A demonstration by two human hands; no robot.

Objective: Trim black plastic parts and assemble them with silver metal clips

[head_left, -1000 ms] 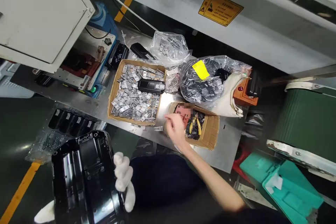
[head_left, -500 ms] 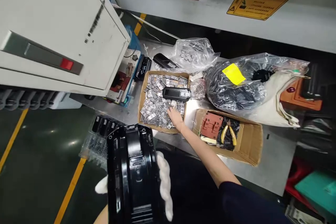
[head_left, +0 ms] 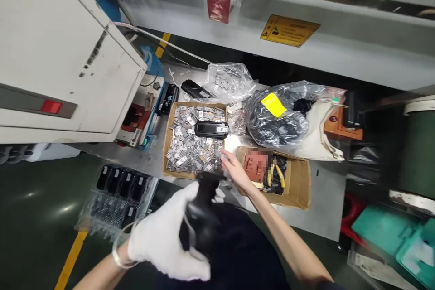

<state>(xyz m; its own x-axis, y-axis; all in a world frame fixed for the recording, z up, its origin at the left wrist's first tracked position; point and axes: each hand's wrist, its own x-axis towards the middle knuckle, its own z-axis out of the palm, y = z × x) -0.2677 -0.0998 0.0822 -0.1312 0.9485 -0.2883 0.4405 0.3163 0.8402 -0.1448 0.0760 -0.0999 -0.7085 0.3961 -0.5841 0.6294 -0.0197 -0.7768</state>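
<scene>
My left hand (head_left: 163, 231), in a white glove with a clear band at the wrist, grips a glossy black plastic housing (head_left: 204, 222), seen nearly end-on and blurred. My bare right hand (head_left: 234, 170) is at the right edge of a cardboard box (head_left: 166, 149), just beyond the housing. Its fingertips are pinched together; what they hold, if anything, is too small to make out. Many small grey metal clips (head_left: 185, 156) fill the box. A black plastic part (head_left: 211, 129) lies on top of them.
Right of the clips stands a second cardboard box (head_left: 299, 186) with a reddish-brown fixture (head_left: 255, 165) and yellow-handled pliers (head_left: 279, 176). Behind are clear bags of parts (head_left: 278, 122). A white cabinet (head_left: 68, 54) overhangs the left; a tray of black parts (head_left: 118, 186) sits below it.
My right hand has drawn back from among the clips to the box's right edge. My left hand has turned the housing from its broad inner face to nearly end-on. The view has shifted.
</scene>
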